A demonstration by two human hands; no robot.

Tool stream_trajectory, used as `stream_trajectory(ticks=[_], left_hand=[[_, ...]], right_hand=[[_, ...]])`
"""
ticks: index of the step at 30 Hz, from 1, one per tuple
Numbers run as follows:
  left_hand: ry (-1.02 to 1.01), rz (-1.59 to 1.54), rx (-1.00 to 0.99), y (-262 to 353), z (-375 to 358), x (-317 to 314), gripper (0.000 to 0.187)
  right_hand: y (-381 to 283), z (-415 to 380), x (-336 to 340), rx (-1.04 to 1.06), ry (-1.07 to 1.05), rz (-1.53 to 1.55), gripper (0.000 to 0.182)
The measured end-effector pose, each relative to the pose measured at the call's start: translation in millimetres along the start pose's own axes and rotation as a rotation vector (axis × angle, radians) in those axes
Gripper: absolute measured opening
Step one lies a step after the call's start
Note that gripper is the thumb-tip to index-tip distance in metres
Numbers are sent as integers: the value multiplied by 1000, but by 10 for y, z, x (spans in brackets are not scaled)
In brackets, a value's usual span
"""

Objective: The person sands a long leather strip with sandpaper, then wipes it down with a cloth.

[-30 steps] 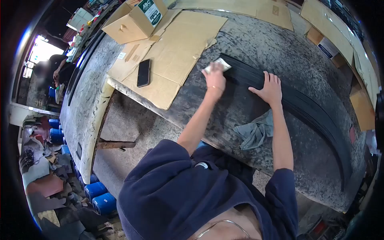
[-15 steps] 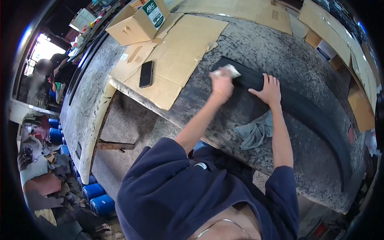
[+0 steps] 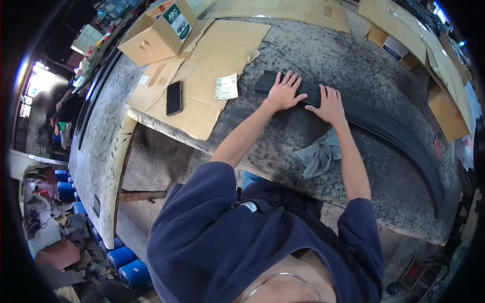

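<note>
A bundle of long black strips [image 3: 389, 125] lies on the worktable, curving from the middle toward the near right. My left hand [image 3: 286, 92] rests flat on the bundle near its left end, fingers spread. Close beside it, my right hand [image 3: 329, 105] also lies on the strips, its fingers stretched out and its thumb toward the left hand. Both hands are open and press from above. A white printed paper label [image 3: 226, 87] lies left of my left hand, over the edge of the cardboard. A grey cloth [image 3: 319, 155] is crumpled near my right forearm.
A smartphone [image 3: 174, 98] lies on the flat cardboard sheet [image 3: 202, 118], with an open cardboard box [image 3: 156, 38] behind it. More cardboard [image 3: 447, 108] stands along the right edge. Blue containers [image 3: 121, 257] and scraps lie on the floor at left. Another person [image 3: 63, 98] is at far left.
My left hand has let go of the white paper, which now lies to its left, and has spread flat on the strips. My right hand stays on the bundle. The camera view has shifted slightly.
</note>
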State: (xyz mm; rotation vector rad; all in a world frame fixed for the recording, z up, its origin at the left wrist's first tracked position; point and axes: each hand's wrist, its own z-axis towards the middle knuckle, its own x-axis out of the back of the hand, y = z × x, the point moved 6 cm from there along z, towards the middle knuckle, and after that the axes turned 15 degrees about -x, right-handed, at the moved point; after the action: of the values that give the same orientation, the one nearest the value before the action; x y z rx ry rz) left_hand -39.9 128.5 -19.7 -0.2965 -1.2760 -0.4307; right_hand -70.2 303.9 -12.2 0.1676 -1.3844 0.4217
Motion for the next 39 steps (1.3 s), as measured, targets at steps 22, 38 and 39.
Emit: stream_trajectory(ticks=[22,38,39], left_hand=[[7,-291,20,570,10,499,80],[550,-590,-109,1348,348,585,8],[513,-644,-76,1318,397,525,14]], right_hand=[[70,23,-68,52,-80,-71,105],[1208,-242,190,-136,42,118,68],[1208,-234,176,-110,21,94,68]])
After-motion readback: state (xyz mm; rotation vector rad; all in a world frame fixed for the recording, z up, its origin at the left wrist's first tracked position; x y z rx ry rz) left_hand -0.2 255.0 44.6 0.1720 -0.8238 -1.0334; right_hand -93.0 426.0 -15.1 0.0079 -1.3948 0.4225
